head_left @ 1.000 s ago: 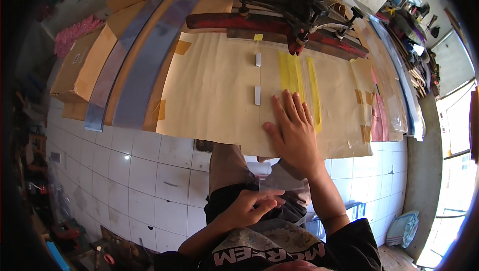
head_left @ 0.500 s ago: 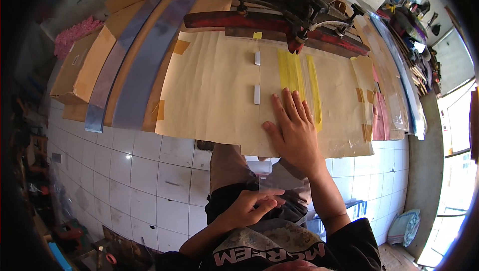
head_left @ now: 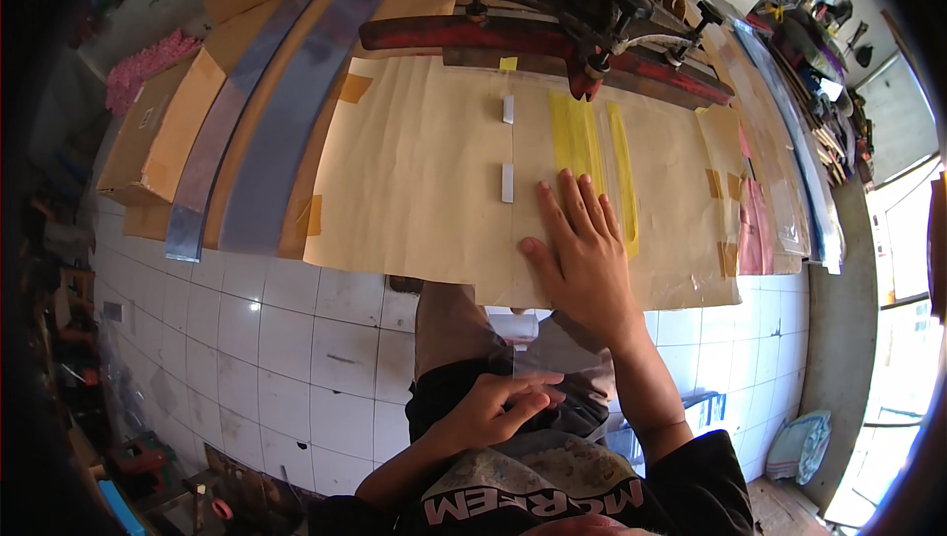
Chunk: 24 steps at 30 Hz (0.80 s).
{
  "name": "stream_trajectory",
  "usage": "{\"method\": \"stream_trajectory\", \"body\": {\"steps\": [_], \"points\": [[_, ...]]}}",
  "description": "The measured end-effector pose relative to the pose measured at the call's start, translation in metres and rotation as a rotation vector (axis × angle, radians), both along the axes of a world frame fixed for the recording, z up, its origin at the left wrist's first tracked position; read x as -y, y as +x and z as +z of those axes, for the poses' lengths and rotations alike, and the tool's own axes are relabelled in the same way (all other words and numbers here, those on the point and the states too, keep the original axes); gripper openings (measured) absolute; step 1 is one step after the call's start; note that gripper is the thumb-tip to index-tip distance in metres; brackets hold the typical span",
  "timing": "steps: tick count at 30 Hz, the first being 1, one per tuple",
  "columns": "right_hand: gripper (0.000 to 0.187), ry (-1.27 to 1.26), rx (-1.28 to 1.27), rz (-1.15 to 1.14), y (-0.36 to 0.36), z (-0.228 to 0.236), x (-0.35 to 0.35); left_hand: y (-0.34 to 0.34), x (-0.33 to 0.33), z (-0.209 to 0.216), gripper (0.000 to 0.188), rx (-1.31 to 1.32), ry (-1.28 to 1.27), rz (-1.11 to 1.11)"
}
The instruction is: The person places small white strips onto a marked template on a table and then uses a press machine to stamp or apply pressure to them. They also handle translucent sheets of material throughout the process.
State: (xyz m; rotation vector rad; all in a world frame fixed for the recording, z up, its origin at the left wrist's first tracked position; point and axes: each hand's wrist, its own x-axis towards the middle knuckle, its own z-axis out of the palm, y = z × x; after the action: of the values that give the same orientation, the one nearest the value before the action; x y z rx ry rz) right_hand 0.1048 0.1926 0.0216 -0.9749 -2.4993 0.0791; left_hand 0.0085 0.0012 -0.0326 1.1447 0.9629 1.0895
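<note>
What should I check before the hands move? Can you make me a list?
1. Right hand flat on the brown paper: ok.
2. Both hands apart from the red bar: ok.
3. Two white strips lying on the paper: ok.
4. Wide yellow strip fully in view: not ok, fingers overlap its near end.
5. Left hand gripping the clear sheet: cannot tell.

The red clamp bar (head_left: 533,40) crosses above the far edge of the brown paper sheet (head_left: 424,171), barring passage there. A hand could pass over the sheet's left half; farther right, the flat right hand (head_left: 589,275) blocks the near edge.
</note>
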Motion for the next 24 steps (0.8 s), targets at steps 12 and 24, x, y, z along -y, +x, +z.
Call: {"method": "stream_trajectory", "body": {"steps": [12,24], "points": [[0.056,-0.013,0.006,-0.007,-0.0006,0.0016,0.0008,-0.0014,0.0002,0.0017,0.034,0.003,-0.047,-0.034],[0.056,-0.007,0.001,-0.010,-0.0012,0.0039,0.0002,-0.0020,0.0004,0.0019,0.035,-0.013,-0.044,-0.011]]}}
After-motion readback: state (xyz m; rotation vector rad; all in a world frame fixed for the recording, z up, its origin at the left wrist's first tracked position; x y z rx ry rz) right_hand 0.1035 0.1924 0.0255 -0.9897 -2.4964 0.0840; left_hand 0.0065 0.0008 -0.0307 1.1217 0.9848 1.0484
